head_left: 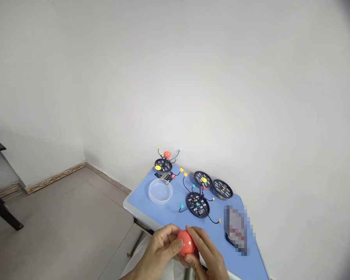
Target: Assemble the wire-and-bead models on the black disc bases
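Both my hands hold a red-orange plastic ball (pixel 186 242) over the near edge of a small blue table (pixel 140 200). My left hand (pixel 160 251) grips its left side with fingers curled over it. My right hand (pixel 205 251) grips its right side. Just beyond the ball stands a black round base (pixel 197 204) with thin wire arms ending in small coloured beads. A finished-looking model (pixel 164 162) with a red ball on top stands at the table's far left corner.
A clear round plastic dish (pixel 160 191) sits left of the middle. Two more black round discs (pixel 203 179) (pixel 222 188) lie by the white wall. A blurred dark flat object (pixel 236 229) rests at the right. Tiled floor lies to the left, and a dark furniture leg (pixel 1 210).
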The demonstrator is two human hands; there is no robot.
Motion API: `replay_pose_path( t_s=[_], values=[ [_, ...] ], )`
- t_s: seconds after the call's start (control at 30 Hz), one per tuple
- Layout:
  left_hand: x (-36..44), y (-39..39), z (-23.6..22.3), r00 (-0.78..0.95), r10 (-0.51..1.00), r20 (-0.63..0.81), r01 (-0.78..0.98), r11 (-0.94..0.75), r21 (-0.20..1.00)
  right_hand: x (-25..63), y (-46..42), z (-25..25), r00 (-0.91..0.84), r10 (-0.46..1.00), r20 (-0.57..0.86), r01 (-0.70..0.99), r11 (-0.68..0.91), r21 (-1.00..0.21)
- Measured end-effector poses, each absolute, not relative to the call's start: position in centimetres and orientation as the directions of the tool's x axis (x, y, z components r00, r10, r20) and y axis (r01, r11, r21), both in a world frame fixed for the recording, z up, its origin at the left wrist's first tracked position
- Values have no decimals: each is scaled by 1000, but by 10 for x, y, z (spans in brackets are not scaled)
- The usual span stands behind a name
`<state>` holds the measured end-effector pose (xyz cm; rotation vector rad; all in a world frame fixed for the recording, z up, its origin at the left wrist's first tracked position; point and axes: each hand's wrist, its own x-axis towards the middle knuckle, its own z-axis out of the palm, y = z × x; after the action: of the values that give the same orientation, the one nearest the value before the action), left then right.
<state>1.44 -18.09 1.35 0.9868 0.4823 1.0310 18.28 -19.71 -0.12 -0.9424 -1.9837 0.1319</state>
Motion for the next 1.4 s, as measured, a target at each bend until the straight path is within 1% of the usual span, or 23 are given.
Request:
replay_pose_path(
  t_s=[0.17, 0.3, 0.4, 0.47, 0.53, 0.67, 0.77, 1.03, 1.1, 1.17, 1.27, 1.33, 1.4],
  values=[
    [12, -181, 11, 471, 881, 53, -478, 204, 854, 185, -196, -7, -380, 637, 671, 592, 725, -352],
    [12, -178, 8, 525, 850, -32, -481, 328, 813, 186, -198, -11, -420, 639, 645, 627, 718, -303],
    [13, -175, 2, 574, 816, -72, -488, 411, 770, 186, -200, -11, -450, 668, 592, 642, 703, -306],
    [15, -173, -2, 591, 801, -90, -488, 445, 751, 187, -202, -12, -447, 684, 576, 671, 682, -289],
    [18, -173, -4, 585, 804, -105, -494, 456, 740, 187, -203, -15, -424, 695, 580, 722, 647, -247],
    [22, -178, 3, 536, 834, -131, -525, 450, 722, 183, -203, -21, -365, 690, 625, 804, 572, -163],
    [23, -181, 10, 524, 839, -148, -547, 465, 697, 179, -202, -19, -338, 670, 661, 829, 545, -128],
    [24, -179, 8, 516, 846, -135, -552, 449, 703, 175, -192, 0, -409, 573, 711, 745, 659, -103],
    [26, -177, 10, 515, 849, -122, -565, 443, 696, 177, -190, -1, -403, 543, 737, 748, 659, -77],
    [28, -176, 13, 530, 845, -74, -579, 424, 697, 180, -188, -5, -366, 539, 758, 781, 622, -65],
    [32, -175, 18, 535, 845, 0, -576, 365, 731, 186, -188, -14, -291, 597, 748, 827, 550, -117],
    [34, -173, 18, 530, 848, -2, -558, 351, 752, 191, -189, -19, -285, 635, 718, 818, 551, -163],
    [35, -170, 15, 557, 830, -27, -534, 383, 754, 196, -190, -23, -312, 645, 698, 788, 586, -189]
  ],
)
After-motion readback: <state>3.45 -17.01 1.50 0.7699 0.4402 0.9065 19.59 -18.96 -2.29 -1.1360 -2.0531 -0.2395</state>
